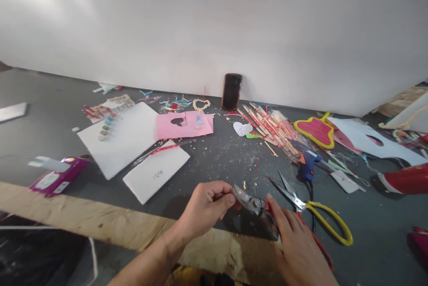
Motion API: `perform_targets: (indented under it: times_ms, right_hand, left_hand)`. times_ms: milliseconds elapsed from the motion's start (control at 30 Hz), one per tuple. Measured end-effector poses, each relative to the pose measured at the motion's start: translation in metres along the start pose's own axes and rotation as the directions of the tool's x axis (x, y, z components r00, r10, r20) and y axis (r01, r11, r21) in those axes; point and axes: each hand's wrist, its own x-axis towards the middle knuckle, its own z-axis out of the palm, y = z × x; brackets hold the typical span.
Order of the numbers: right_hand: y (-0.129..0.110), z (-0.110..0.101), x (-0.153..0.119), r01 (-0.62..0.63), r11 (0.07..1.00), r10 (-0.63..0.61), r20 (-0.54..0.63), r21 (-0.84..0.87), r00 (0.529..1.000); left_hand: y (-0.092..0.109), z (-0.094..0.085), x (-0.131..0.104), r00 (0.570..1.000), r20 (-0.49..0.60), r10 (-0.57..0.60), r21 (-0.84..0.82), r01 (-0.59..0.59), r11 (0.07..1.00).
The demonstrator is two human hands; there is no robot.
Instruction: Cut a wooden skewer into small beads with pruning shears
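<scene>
Over the front edge of the dark table, my left hand (210, 203) has its thumb and fingers pinched together; whatever is between them is hidden. My right hand (296, 237) grips a pair of pruning shears (256, 205) by their red handles. The blade tips of the shears reach right up to my left fingertips. Just beyond my right hand lie scissors (299, 203) with one yellow and one red handle, blades apart. Small pale crumbs and offcuts (245, 184) are scattered on the table past both hands.
A phone (232, 92) leans against the white upright board (187, 31). Red-and-cream sticks (264, 123), a blue glue gun (307, 163) and a pink-and-yellow shape (316, 130) lie to the right. Leftward are white boards (157, 172), pink card (167, 132) and a purple device (60, 176).
</scene>
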Motion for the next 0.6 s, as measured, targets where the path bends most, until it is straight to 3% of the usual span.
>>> perform_targets:
  times_ms: [167, 367, 600]
  right_hand:
    - [-0.004, -0.003, 0.0, -0.018, 1.0, 0.018, -0.015, 0.003, 1.0]
    - [-0.005, -0.004, 0.0, -0.021, 0.999, 0.02, 0.034, 0.043, 0.999]
    - [-0.001, -0.002, 0.002, -0.021, 0.999, 0.019, 0.075, 0.028, 0.997]
  left_hand:
    - [0.005, -0.002, 0.0, 0.998, 0.053, -0.032, -0.099, 0.037, 0.994]
    - [0.007, 0.001, -0.001, 0.999, 0.031, -0.027, -0.08, 0.029, 0.996]
    - [-0.004, 0.006, 0.001, 0.999, -0.044, -0.021, -0.03, 0.02, 0.999]
